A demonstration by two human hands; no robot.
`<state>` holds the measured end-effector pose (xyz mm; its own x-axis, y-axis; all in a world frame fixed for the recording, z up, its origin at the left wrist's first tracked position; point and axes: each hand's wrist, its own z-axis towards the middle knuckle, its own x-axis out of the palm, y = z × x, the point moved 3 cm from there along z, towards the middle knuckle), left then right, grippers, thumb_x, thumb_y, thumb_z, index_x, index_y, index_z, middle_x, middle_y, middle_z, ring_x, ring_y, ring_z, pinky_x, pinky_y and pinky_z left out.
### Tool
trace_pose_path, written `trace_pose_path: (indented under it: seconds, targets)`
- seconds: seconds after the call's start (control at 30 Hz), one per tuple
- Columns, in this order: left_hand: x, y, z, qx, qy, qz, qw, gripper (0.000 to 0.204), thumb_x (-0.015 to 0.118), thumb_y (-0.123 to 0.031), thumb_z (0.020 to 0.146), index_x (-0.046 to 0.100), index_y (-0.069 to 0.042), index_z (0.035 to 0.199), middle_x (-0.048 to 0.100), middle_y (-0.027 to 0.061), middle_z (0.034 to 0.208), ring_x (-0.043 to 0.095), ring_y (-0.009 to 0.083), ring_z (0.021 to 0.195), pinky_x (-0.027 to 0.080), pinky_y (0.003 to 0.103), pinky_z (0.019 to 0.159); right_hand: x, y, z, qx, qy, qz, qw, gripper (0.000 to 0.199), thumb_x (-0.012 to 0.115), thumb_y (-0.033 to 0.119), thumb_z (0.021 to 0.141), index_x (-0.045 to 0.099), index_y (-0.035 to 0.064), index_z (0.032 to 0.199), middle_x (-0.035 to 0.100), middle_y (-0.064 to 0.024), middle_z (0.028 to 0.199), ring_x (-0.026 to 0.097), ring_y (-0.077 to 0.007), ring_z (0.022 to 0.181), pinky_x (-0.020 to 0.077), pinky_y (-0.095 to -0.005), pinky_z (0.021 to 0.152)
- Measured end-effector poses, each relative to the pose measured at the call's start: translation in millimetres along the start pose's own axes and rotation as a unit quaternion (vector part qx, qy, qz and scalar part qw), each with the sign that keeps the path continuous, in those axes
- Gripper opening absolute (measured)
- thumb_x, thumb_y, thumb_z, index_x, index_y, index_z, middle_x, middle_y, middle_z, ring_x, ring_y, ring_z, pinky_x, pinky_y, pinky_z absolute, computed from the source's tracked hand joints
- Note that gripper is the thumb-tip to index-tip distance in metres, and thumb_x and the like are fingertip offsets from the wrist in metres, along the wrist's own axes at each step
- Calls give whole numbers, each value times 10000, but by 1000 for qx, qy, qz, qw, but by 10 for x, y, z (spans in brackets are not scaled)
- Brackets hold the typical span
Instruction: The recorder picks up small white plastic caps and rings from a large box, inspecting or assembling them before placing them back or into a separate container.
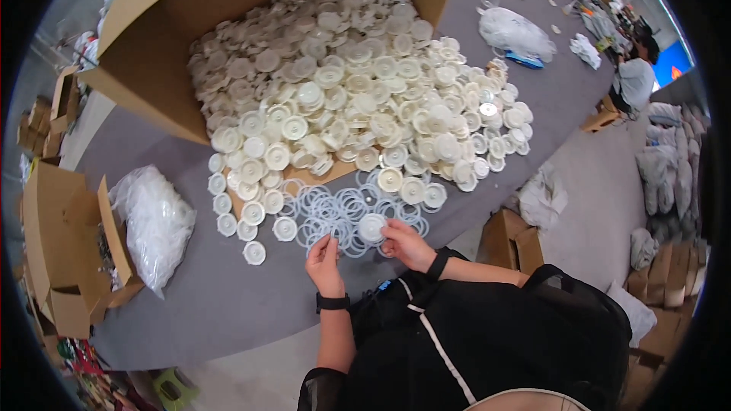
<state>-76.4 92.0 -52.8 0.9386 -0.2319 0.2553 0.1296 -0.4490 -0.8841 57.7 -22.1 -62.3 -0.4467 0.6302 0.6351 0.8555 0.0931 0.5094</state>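
Between the thumb and fingers of my right hand is a round white plastic cap, its flat face turned up. My left hand is pinched closed at the near edge of a heap of thin translucent rings; what sits in its fingertips, if anything, is too small to make out. Both hands are a short way apart, in front of the rings. Behind them a large pile of white caps spills out of a cardboard box lying on its side. A few loose caps lie left of the rings.
A grey cloth covers the table. Left stand an open carton and a clear plastic bag. Another plastic bag lies at the far right. A carton stands beyond the right edge. A person sits far right.
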Motion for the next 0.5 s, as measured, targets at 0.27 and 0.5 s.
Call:
trace_pose_path:
  seconds: [0.27,0.5]
  targets:
    - [292,67,-158,-129,93,-137,978,82,563,-48,778,549,-21,854,565,54,715,516,105,585,408,196,510,133,45,-96,-3,56,48,997,170,443,121,842,449,60,1001,534,-31,824,540,-118,615,440,-232,534]
    - [301,140,-170,-137,77,-160,975,35,556,-48,781,526,-35,795,545,40,737,507,107,641,409,215,574,193,65,-165,-25,58,51,997,176,431,120,845,442,51,1007,528,-37,813,548,-131,616,447,-237,534]
